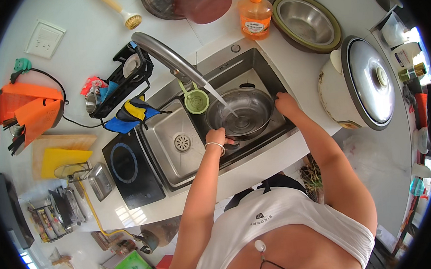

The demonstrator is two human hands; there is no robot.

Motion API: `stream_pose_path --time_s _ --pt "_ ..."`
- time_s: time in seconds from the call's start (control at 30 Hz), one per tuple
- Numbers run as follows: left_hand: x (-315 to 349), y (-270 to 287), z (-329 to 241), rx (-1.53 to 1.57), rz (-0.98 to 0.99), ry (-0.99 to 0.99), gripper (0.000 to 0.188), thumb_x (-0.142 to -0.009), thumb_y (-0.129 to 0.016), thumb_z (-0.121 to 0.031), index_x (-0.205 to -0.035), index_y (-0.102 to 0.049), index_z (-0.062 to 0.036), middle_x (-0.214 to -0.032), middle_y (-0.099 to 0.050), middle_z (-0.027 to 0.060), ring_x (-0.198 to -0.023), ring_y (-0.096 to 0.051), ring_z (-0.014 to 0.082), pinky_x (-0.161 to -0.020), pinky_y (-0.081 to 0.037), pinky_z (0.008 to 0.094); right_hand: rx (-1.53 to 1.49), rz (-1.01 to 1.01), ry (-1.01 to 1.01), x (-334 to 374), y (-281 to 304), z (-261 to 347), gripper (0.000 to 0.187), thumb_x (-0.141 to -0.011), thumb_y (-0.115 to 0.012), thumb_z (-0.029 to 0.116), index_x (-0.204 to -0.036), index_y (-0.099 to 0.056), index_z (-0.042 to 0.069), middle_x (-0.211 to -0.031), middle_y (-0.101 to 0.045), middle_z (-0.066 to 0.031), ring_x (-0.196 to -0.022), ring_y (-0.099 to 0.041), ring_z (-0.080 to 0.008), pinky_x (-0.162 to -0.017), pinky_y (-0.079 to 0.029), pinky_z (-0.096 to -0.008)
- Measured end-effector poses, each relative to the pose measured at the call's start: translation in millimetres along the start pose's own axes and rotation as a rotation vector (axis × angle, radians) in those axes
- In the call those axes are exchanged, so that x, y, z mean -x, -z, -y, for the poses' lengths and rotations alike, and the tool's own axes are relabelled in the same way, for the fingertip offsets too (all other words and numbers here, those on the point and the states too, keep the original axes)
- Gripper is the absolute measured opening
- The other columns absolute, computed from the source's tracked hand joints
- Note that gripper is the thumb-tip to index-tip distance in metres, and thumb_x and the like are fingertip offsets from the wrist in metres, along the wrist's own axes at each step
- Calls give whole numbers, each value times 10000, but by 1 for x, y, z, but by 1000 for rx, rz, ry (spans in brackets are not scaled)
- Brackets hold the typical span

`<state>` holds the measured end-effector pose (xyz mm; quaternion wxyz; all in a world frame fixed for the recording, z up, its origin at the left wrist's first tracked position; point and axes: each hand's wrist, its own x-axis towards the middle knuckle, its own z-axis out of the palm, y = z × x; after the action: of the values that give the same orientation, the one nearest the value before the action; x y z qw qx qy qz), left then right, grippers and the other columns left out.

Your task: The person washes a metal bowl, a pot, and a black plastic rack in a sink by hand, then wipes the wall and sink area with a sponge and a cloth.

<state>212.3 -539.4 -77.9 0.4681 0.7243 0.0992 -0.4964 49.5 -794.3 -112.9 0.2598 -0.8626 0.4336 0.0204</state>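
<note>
A dark, shiny round pan [260, 113] with black side handles sits in the right basin of the steel sink [285, 84]. Water runs into it from the curved metal faucet [172, 59]. My left hand [216, 137], wearing a bracelet, is closed on the near-left rim beside the near handle. At the right rim is my right hand [285, 105], its fingers curled at the pan's edge; their tips are partly hidden. A green strainer [196, 100] hangs by the faucet, next to the pan's left side.
An induction cooktop [132, 175] lies left of the sink's smaller basin [165, 147]. Behind stand a black rack [120, 86] with cloths and an orange soap bottle [255, 18]. Stacked bowls [333, 18] and a large lidded pot [337, 94] stand on the right.
</note>
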Motion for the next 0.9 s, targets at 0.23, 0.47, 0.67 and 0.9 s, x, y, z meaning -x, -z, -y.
stream_pose_path --time_s 0.23,0.47,0.67,0.9 --pt "1 -47 -27 -739 -24 -169 350 -830 -479 -173 -839 -639 138 -951 -640 308 -762 -678 336 -757 -527 401 -213 -138 -11 43 26 -4 263 -801 -503 123 -1012 -644 51 -1039 -619 -213 -980 -576 -393 -851 -463 -448" --pt "33 -75 -69 -1212 -236 -477 319 -833 -552 -244 -1013 -610 12 -1031 -647 223 -967 -626 368 -837 -511 428 -513 -184 98 47 29 21 307 -781 -480 78 -1037 -644 35 -1014 -620 -218 -973 -575 -384 -872 -458 -415" --pt "40 -29 -26 -1424 -398 -846 615 -836 -491 -110 -1273 -268 262 -845 -659 210 -692 -674 335 -609 -550 397 -590 -326 385 54 66 76 361 -752 -499 -16 -1077 -637 60 -1069 -590 -183 -991 -561 -359 -864 -466 -390" --pt "36 -13 50 -1448 -433 -690 799 -806 -587 -217 -1363 -185 192 -827 -622 217 -634 -647 306 -546 -539 375 -88 -239 1081 69 -12 144 198 -727 -608 153 -889 -710 201 -1003 -592 -98 -948 -573 -310 -739 -486 -423"
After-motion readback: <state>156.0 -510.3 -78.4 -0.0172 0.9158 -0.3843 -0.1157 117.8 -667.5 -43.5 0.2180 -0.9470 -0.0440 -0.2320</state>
